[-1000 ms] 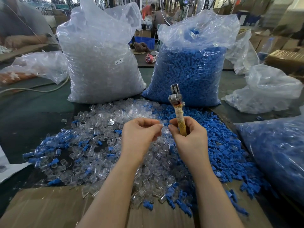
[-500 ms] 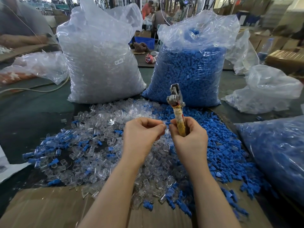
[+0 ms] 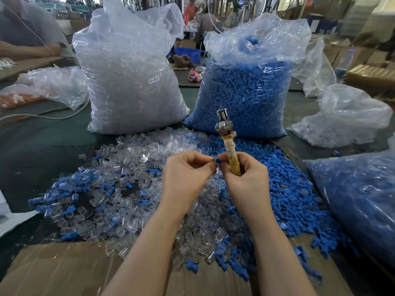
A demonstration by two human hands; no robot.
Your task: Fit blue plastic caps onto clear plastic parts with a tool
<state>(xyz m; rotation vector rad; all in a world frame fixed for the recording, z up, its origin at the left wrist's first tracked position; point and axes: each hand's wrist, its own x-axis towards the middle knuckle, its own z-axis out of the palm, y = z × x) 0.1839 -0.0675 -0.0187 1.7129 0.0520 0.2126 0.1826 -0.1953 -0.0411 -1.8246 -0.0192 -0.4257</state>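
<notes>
I am at a dark green worktable (image 3: 42, 150) in a busy workshop, with cardboard boxes stacked off toward two o'clock and another person's sleeve at ten o'clock. Two tall plastic sacks stand ahead of me: the sack of clear parts (image 3: 132, 82) at eleven o'clock, labelled SJ-017, and the sack of blue caps (image 3: 245, 90) at one o'clock, just beside it. A third blue-filled bag (image 3: 363, 199) lies at three o'clock, and a crumpled, nearly flat bag (image 3: 346, 118) sits at two o'clock. Below the sacks, a flat sheet of cardboard (image 3: 53, 270) carries the loose stock: a heap of clear parts (image 3: 119, 189) spreads toward nine o'clock, and a heap of blue caps (image 3: 288, 189) toward three o'clock, the two mixing where they meet.

Above that pile my hands meet. My right hand (image 3: 245, 180) has its fingers curled round the yellowed, wrapped handle of the tool (image 3: 229, 150), which stands nearly upright with its metal head pointing to twelve o'clock. My left hand (image 3: 186, 178) is curled too, fingertips pinching against the right thumb, where a single blue cap (image 3: 218, 160) shows between them. I cannot tell whether a clear part is held there as well.
</notes>
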